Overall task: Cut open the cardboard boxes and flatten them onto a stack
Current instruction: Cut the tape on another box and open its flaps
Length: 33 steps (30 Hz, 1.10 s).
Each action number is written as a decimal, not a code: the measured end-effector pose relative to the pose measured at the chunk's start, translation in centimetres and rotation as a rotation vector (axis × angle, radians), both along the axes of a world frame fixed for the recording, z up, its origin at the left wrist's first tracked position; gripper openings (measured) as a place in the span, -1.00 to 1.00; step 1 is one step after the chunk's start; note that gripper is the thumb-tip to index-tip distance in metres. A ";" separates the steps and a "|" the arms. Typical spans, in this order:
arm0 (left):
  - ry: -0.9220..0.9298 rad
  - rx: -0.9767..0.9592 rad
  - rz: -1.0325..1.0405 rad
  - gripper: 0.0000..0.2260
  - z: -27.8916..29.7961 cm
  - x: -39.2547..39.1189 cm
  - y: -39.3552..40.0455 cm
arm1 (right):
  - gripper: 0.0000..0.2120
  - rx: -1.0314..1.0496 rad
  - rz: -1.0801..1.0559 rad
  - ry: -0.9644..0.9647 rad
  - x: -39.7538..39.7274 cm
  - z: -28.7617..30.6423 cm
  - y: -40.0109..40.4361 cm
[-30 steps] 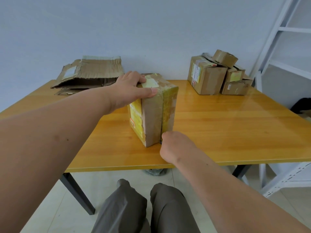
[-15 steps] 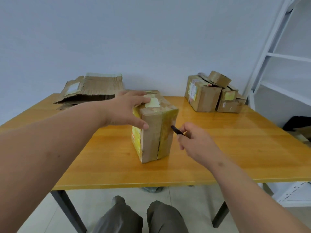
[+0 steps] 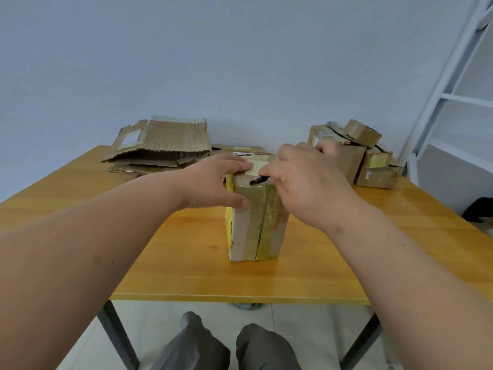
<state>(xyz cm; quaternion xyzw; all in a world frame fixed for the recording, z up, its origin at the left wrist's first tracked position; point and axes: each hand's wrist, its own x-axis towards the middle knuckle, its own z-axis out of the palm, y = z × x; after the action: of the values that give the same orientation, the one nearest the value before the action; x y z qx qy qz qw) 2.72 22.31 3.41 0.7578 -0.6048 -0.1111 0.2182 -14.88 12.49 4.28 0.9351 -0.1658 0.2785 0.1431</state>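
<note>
A taped cardboard box [image 3: 256,225] with yellow print stands upright in the middle of the wooden table [image 3: 186,268]. A slit runs down its near face. My left hand [image 3: 213,180] grips the box's top left edge, fingers over the top and thumb on the near face. My right hand [image 3: 306,180] holds a small black cutter [image 3: 258,180], its tip at the top edge of the near face. A stack of flattened cardboard [image 3: 160,148] lies at the back left. Several closed boxes [image 3: 370,158] sit piled at the back right.
A white metal shelf frame [image 3: 450,84] stands to the right of the table. The wall runs close behind the table's far edge. A dark object [image 3: 478,209] lies on the floor at the right. My knees [image 3: 226,345] show below the near edge.
My right hand with the cutter has risen from the box's lower front, out to its right side, then up to the top edge. The left hand stayed on the box's top.
</note>
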 end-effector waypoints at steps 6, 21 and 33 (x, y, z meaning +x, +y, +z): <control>0.022 -0.011 0.004 -0.27 -0.3 -0.2 0.1 | -0.73 -0.037 0.002 0.103 0.3 0.9 -0.1; 0.079 -0.018 0.009 -0.31 -0.3 -0.5 -0.3 | -0.68 -0.034 -0.035 0.238 -2.8 1.7 -3.2; 0.119 -0.091 0.025 -0.37 -1.1 -0.4 -0.1 | -0.90 0.843 -0.182 -0.182 -4.2 -3.7 -4.7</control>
<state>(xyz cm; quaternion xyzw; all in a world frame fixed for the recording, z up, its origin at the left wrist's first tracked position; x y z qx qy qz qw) 2.34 22.21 2.28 0.7466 -0.5856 -0.1256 0.2896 -19.05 7.76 0.54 0.8650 -0.3584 0.2542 -0.2422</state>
